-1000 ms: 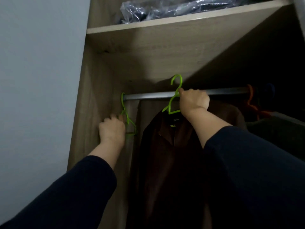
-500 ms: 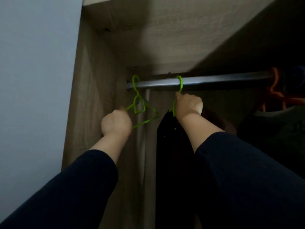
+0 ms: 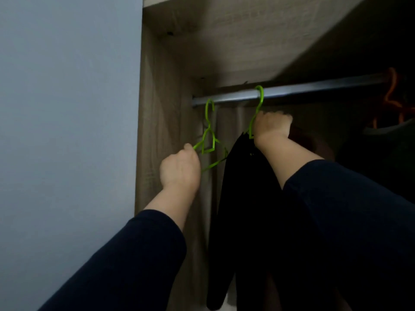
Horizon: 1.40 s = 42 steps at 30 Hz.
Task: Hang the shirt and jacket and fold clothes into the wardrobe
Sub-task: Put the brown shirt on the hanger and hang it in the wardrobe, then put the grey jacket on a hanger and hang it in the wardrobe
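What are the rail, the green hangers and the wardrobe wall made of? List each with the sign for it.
Rail: looks like metal, smooth grey with a dull sheen.
Green hangers: probably plastic, given the bright uniform colour and thin moulded shape; coated wire is possible.
Wardrobe wall: wood-look board, matt, with printed-looking grain; likely laminate.

head view: worn on the person's head (single camera) | faces forward and upward into the wood-grain wardrobe (image 3: 224, 41) | close beneath the grey metal hanging rail (image 3: 292, 89)
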Available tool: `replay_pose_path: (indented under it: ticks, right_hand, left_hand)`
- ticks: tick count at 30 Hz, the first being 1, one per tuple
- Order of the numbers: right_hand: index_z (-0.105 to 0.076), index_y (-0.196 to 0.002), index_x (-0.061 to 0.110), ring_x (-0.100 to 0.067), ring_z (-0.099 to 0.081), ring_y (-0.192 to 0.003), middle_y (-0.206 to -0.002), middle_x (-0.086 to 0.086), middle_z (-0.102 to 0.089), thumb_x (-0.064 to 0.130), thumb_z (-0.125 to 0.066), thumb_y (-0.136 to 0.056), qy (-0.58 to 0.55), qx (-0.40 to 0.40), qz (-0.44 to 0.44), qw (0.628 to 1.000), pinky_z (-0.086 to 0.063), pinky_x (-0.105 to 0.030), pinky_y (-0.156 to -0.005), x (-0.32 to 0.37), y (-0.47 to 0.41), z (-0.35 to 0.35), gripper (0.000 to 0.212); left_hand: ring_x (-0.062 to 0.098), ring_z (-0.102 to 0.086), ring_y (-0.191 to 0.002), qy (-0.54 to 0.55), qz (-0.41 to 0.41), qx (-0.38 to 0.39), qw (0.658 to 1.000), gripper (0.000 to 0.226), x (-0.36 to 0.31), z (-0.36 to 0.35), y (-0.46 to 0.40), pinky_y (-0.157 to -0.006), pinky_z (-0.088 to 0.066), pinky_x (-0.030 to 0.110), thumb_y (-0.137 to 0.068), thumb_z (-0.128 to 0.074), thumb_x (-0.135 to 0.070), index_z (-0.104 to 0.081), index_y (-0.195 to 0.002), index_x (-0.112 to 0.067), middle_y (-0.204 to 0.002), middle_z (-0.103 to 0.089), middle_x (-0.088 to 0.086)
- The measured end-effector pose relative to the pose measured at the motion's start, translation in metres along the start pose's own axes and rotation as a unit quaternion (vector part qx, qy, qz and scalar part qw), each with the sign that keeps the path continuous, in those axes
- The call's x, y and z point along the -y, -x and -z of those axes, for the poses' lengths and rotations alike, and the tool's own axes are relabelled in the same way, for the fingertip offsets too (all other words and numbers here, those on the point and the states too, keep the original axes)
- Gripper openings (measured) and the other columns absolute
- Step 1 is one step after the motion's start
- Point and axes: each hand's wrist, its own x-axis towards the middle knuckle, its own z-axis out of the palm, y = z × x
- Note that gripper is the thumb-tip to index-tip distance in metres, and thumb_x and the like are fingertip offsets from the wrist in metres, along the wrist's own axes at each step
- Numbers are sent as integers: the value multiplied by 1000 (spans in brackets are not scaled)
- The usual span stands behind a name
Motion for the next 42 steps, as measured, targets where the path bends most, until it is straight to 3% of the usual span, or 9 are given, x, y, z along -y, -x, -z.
replay_pose_path:
  ticks: [5, 8, 11, 16, 20, 27, 36, 40, 42]
  right_hand:
    - [-49, -135, 8, -36, -30, -132, -142, -18, -41, 17, -36, -97, 42, -44, 52, 997, -24, -49, -109, 9, 59, 10, 41]
    - [-59, -124, 13, -34, -33, -129, -133, -13, -49, 20, -38, -97, -11, -98, 110, 989, -23, -49, -108, 20, 100, 8, 35]
    - [-58, -121, 11, -32, -48, -119, -123, -12, -58, 32, -41, -99, -223, 31, 74, 972, -36, -40, -94, 37, 141, 9, 36]
    - [-53, -128, 4, -33, -57, -113, -125, -14, -60, 51, -35, -98, -470, 271, -27, 839, -45, -35, -86, 51, 187, 17, 58]
    - [-59, -113, 4, -28, -64, -81, -90, -10, -65, 44, -44, -97, -518, 303, -24, 800, -48, -33, -67, 42, 222, 14, 46]
    - [-63, -109, 3, -32, -68, -92, -106, -14, -67, 25, -59, -92, -621, 330, -14, 710, -57, -44, -81, 4, 285, 10, 28]
    - [-53, -121, 5, -34, -64, -104, -117, -17, -63, 5, -41, -97, -615, 378, 94, 685, -56, -40, -86, -39, 366, 48, 28]
    - [-51, -106, 15, -24, -55, -59, -96, -9, -58, 6, -33, -96, -669, 405, 129, 610, -49, -31, -48, -57, 396, 88, 23]
    - [-47, -97, 20, -23, -49, -55, -82, -5, -51, 8, -32, -95, -689, 415, 135, 579, -46, -29, -43, -59, 420, 108, 19]
  left_hand:
    - [33, -66, -95, -12, -2, 21, 1000, 24, 9, 17, 46, -62, -37, 34, -92, -37, 0, -48, -111, -9, -105, -68, 12]
    - [33, -66, -97, -2, -5, 48, 999, 24, 10, 28, 80, -63, -37, 34, -92, -37, 0, -47, -112, -9, -107, -68, 11]
    - [33, -66, -97, -19, -14, 79, 997, 22, 9, 43, 117, -62, -37, 33, -92, -39, -2, -46, -112, -9, -106, -68, 10]
    - [30, -68, -88, -73, -18, 122, 990, 16, 2, 74, 183, -59, -41, 33, -93, -44, -7, -43, -109, -9, -100, -67, 8]
    - [26, -67, -90, -115, -2, 154, 981, 17, -15, 91, 236, -61, -41, 31, -95, -44, -9, -40, -112, -10, -103, -65, 6]
    - [30, -65, -97, -132, 108, 201, 965, 20, -64, 131, 328, -65, -39, 33, -97, -38, -6, -40, -116, -8, -109, -63, 9]
    - [31, -58, -99, -86, 185, 254, 945, 25, -89, 206, 407, -71, -39, 34, -95, -35, -9, -50, -115, -10, -112, -59, 11]
    - [28, -51, -107, -140, 247, 214, 935, 41, -67, 257, 421, -77, -42, 36, -86, -35, 4, -46, -124, -10, -122, -50, 8]
    - [27, -48, -110, -154, 261, 188, 934, 45, -50, 281, 431, -78, -43, 37, -88, -35, 4, -43, -129, -12, -127, -46, 6]
